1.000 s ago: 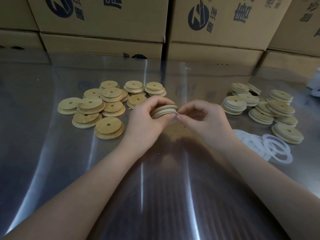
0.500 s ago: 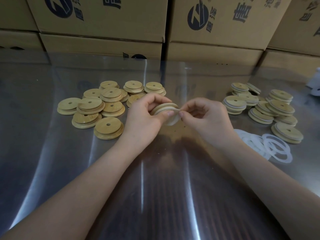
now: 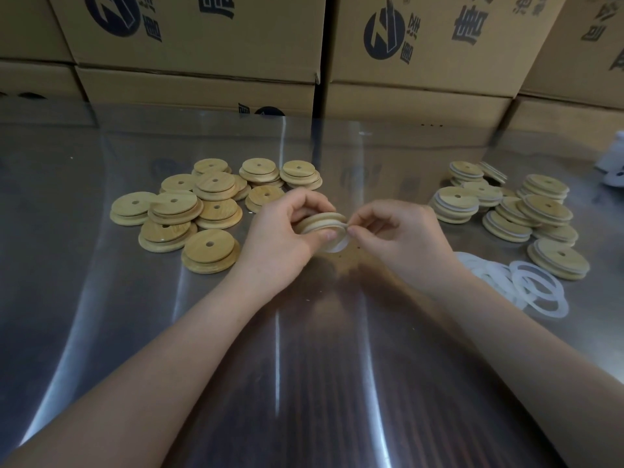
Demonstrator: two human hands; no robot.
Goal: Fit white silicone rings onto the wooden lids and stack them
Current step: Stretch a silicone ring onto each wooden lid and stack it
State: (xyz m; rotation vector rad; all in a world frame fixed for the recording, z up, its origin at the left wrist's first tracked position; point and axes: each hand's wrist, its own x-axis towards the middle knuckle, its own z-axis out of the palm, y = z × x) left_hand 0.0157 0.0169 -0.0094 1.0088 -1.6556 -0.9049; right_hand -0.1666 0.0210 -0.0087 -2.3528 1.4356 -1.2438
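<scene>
1. Lid [image 3: 322, 220] in work sits above mid-table, gripped edge-on in our left hand [image 3: 280, 241], with the thumb below and the fingers curled over the far rim. Our right hand [image 3: 395, 234] pinches the ring [image 3: 339, 243] at the lid's right edge, and the rest of the loop hangs loose beneath.
2. We judge the ring only partly seated. If the pinch slips before the loop is stretched round, the seated part could spring back off.
3. Pulling too hard sideways could twist the ring so that it lies rolled, not flat. It could also drag the lid out of our left grip.
4. A dropped lid could land among the bare lids [image 3: 189, 211] on the left and be mistaken for an unfitted one.
5. Ringed lids [image 3: 506, 214] on the right lie in leaning heaps. One set down carelessly could send them sliding onto the spare rings [image 3: 533, 288] just in front.
6. Our fingers hide the lid's underside and far rim, so we cannot tell how much of the ring is on.
7. We cannot make out which right fingertips do the pinching.
8. We cannot count the spare rings. They overlap, look pale against the shiny table [image 3: 101, 298], and our right forearm covers some.
9. At the right edge a white thing [image 3: 614, 163] is cut off, and we cannot name it. Boxes [image 3: 202, 45] behind are cropped at the top.
</scene>
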